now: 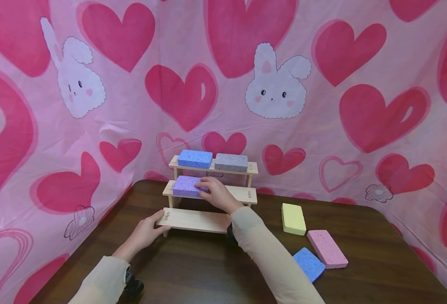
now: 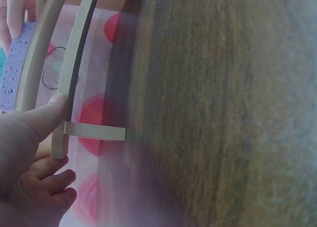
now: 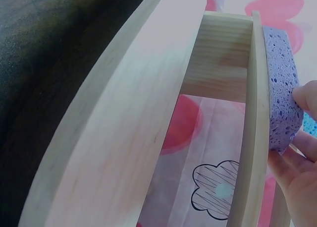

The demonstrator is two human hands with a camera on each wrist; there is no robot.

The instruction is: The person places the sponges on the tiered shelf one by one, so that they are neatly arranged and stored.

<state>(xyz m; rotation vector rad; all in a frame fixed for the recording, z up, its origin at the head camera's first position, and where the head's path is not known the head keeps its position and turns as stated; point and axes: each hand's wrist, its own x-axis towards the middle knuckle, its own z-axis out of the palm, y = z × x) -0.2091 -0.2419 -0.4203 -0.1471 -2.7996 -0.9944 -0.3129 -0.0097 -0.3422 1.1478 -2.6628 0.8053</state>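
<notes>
A purple sponge (image 1: 185, 186) lies on the left part of the middle step of a three-step wooden rack (image 1: 198, 220). My right hand (image 1: 219, 194) holds its right end, thumb on one side and fingers on the other, as the right wrist view shows on the sponge (image 3: 282, 88). My left hand (image 1: 143, 232) pinches the left end of the lowest step; in the left wrist view the thumb of that hand (image 2: 25, 147) lies on top with fingers beneath. On the top step sit a blue sponge (image 1: 194, 158) and, to its right, a grey sponge (image 1: 231, 162).
On the dark wooden table (image 1: 193, 270), right of the rack, lie a yellow sponge (image 1: 293, 219), a pink sponge (image 1: 328, 249) and a second blue sponge (image 1: 309, 264), partly behind the right sleeve. A pink cloth (image 1: 231, 126) with hearts and rabbits hangs behind the table.
</notes>
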